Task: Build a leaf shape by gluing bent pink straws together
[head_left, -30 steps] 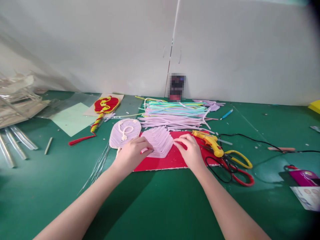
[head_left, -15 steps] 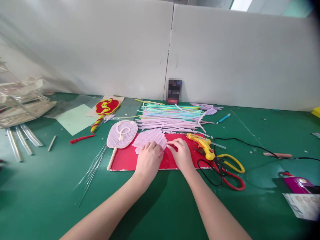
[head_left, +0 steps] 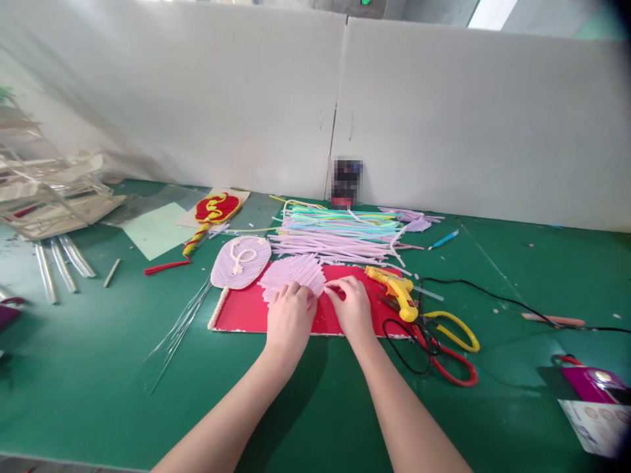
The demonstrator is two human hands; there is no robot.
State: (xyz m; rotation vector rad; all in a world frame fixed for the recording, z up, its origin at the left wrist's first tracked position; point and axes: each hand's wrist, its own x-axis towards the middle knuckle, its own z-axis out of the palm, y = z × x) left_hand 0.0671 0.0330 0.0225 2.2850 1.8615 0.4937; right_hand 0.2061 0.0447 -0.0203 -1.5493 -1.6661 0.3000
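Note:
A lilac panel of pipe cleaners laid side by side (head_left: 290,272) rests on a red board (head_left: 241,314). My left hand (head_left: 290,320) lies over its lower part, fingers curled down onto it. The tips are partly hidden. At the panel's right edge my right hand (head_left: 351,307) has thumb and forefinger pinched together; whatever they hold is too small to make out. To the left is a lilac fan shape (head_left: 241,263) with a cream cord loop (head_left: 245,256) and a twisted cream handle (head_left: 218,309). A bundle of lilac, teal and yellow pipe cleaners (head_left: 340,230) lies behind the panel.
Right of my hands lie a yellow glue gun (head_left: 400,295) with a black cord and scissors with red and yellow handles (head_left: 456,364). Thin wires (head_left: 182,332) and a red-and-yellow fan (head_left: 217,209) are on the left. A pale partition (head_left: 468,125) closes off the back.
The view has shifted slightly, so the table's near-left edge shows now. My right hand's pinch stays by the panel's right edge, and my left hand remains on the panel.

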